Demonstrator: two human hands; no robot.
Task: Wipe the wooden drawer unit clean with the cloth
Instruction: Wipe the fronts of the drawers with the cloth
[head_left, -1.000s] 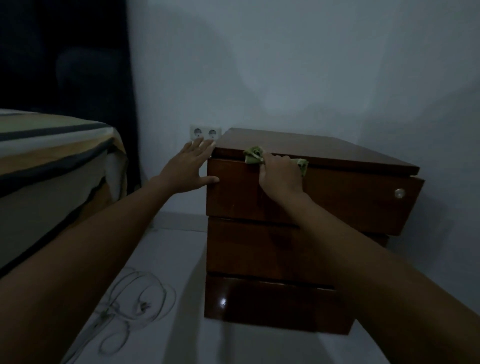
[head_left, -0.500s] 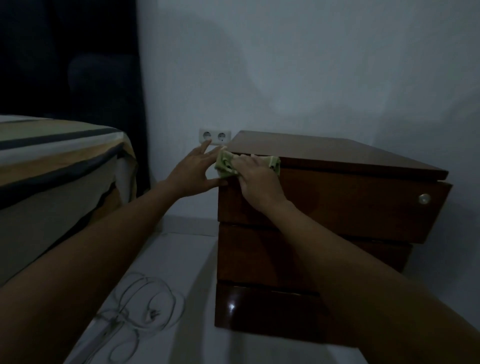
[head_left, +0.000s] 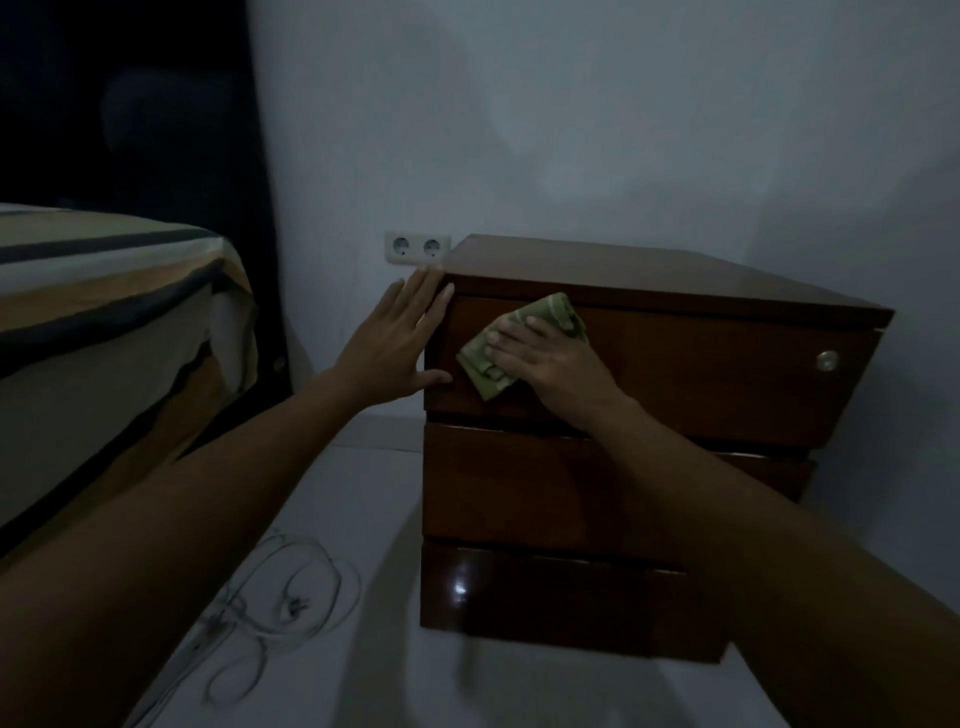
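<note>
Drawer unit (head_left: 649, 415) under our cloth (head_left: 519, 343).
Right hand (head_left: 556, 358) presses it flat-fingered on the top drawer; left hand (head_left: 395, 348) (fingers straight) braces the corner.

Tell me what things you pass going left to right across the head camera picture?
bed → left hand → green cloth → right hand → round silver knob on the wooden drawer unit.

Dark wooden three-drawer unit (head_left: 649, 467) on floor, crumpled green cloth (head_left: 506, 343) against top drawer front
</note>
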